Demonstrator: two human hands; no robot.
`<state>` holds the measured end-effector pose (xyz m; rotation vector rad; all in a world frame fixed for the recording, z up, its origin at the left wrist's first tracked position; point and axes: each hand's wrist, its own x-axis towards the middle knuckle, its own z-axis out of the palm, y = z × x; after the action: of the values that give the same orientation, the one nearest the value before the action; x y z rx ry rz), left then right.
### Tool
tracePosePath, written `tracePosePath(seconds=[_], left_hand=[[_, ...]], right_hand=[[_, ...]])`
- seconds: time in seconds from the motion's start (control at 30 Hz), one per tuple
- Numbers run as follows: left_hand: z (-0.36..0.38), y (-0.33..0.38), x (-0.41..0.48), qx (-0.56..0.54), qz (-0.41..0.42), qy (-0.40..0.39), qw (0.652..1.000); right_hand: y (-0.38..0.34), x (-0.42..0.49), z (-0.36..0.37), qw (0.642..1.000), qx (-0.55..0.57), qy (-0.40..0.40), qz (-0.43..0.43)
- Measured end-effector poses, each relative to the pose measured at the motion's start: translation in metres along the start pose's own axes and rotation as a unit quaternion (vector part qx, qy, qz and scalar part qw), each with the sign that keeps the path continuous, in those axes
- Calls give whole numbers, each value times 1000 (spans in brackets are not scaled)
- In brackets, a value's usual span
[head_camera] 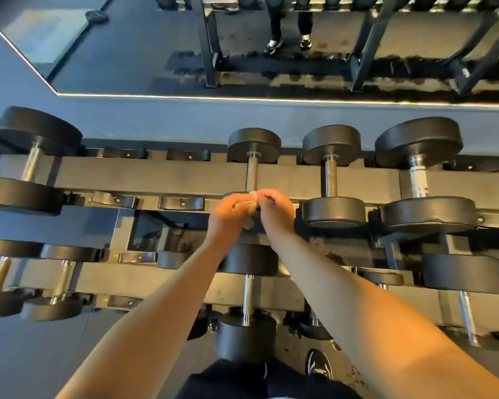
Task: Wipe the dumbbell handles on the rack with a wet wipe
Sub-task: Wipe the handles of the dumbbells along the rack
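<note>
A small crumpled wet wipe (251, 207) sits between my two hands, just in front of the top tier of the dumbbell rack (156, 175). My left hand (229, 213) and my right hand (274, 208) both pinch the wipe with curled fingers. Directly beyond them lies a black dumbbell whose rusty brown handle (251, 174) runs away from me; its near head is hidden by my hands. To its right are a second rusty handle (330, 178) and a chrome handle (418, 180).
The lower tier holds more dumbbells, one with a chrome handle (247, 295) below my wrists. Several cradles (182, 203) on the top tier's left stand vacant. A mirror (242, 47) behind the rack reflects a person's legs. My shoe (319, 364) is on the floor.
</note>
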<state>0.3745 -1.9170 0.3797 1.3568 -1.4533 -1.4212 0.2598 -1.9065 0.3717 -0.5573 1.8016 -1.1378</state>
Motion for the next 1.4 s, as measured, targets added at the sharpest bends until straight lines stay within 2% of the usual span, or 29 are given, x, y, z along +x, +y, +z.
tracePosePath(seconds=[0.07,0.13,0.3,0.47,0.57,0.73,0.87,1.0,1.07,1.17,1.4], left_hand=[[-19,2,25,65,27,43,997],[-32,3,52,105,40,66,991],[-35,-5,126,105,21,45,993],[-12,-16,173,217,50,13,975],[3,-22,197,222,51,-17,974],[11,-25,190,298,60,-38,952],[-6,-27,164,324,32,-76,943],[-11,-23,163,365,37,-113,923],[-8,-17,174,338,64,-83,935],[1,-11,190,281,55,-15,958],[7,-24,171,321,44,-40,945]], right_hand=[[-6,16,13,999,-26,17,14],[-10,29,23,997,-64,34,-34],[-11,64,38,988,-134,11,-78],[4,92,43,972,-217,-5,-90],[11,99,44,976,-190,23,-101],[18,104,46,982,-167,61,-59],[21,101,47,974,-168,92,-122],[21,103,47,974,-170,78,-127],[21,104,46,976,-171,74,-113],[21,104,45,975,-183,72,-107],[20,101,43,973,-171,85,-130]])
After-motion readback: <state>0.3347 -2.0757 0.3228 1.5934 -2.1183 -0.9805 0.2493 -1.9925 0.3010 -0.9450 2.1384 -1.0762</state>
